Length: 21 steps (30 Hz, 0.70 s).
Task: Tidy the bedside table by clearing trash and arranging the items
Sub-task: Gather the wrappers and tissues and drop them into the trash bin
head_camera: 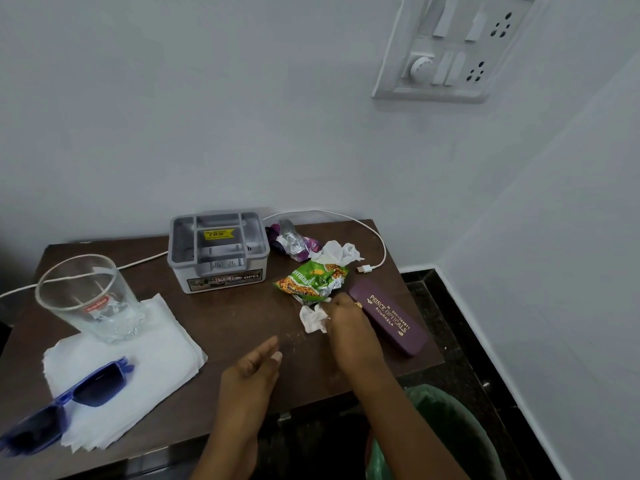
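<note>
Here, right grip [341, 311] pinches tissue [312, 319] beside PRINCE OPTICALS case [388, 320] — left grip [256, 368] slack.

Soft, cool, even light fills the scene, its source out of view, and tints the pale wall [173, 98] bluish grey. Shadows are faint: only a thin dark band lies under the grey organiser box [218, 251] near the back edge of the tabletop [225, 323], whose middle carries a dull sheen. Small highlights glint on the rim of the glass [88, 299] toward the left edge and on the foil wrapper [291, 239] at the back. Gold lettering on the spectacle case [388, 318] by the right edge reads sharply, while the right hand [346, 317], pinching the crumpled tissue [313, 318], is smeared, and the sunglasses [69, 403] at the front left corner are soft. Wide-angle distortion skews the switchboard [453, 46] above.
</note>
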{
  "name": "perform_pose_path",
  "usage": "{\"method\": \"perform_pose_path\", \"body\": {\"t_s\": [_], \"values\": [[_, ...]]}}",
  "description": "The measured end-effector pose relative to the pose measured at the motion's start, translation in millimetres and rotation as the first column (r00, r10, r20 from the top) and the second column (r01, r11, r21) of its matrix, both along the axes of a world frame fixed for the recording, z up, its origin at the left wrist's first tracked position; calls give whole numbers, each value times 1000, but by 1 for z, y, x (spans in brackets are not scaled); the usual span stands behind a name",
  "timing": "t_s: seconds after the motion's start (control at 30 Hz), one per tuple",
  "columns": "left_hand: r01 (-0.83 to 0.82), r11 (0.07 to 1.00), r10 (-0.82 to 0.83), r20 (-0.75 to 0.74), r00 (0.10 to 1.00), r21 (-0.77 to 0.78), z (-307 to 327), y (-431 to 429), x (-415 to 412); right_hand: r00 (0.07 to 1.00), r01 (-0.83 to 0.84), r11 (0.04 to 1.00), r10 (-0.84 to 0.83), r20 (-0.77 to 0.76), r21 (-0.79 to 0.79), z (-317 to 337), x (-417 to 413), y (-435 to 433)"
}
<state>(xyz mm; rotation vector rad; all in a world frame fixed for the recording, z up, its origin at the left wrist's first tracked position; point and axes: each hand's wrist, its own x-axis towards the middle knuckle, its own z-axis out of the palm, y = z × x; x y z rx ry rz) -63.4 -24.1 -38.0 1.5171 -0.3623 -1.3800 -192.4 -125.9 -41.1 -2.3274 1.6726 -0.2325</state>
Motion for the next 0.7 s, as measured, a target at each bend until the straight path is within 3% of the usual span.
{"method": "perform_pose_path", "body": {"t_s": [0.27,0.33,0.43,0.5,0.7], "values": [[-31,1000,31,-49,998,0,4,-2,-3,991,-46,999,44,-126,-11,-11,-3,-3],[-34,999,33,-40,999,-14,5,-1,-3,996,-53,999,54,-68,7,-8,-10,8],[-21,999,20,-32,999,-29,6,0,-4,990,-44,995,55,133,-88,7,-32,33],[0,998,-2,-37,999,-55,10,0,-5,964,12,1000,-12,267,1,17,-57,52],[39,994,-43,-35,998,-101,17,2,-13,977,142,980,-161,138,136,-2,-155,107]]}}
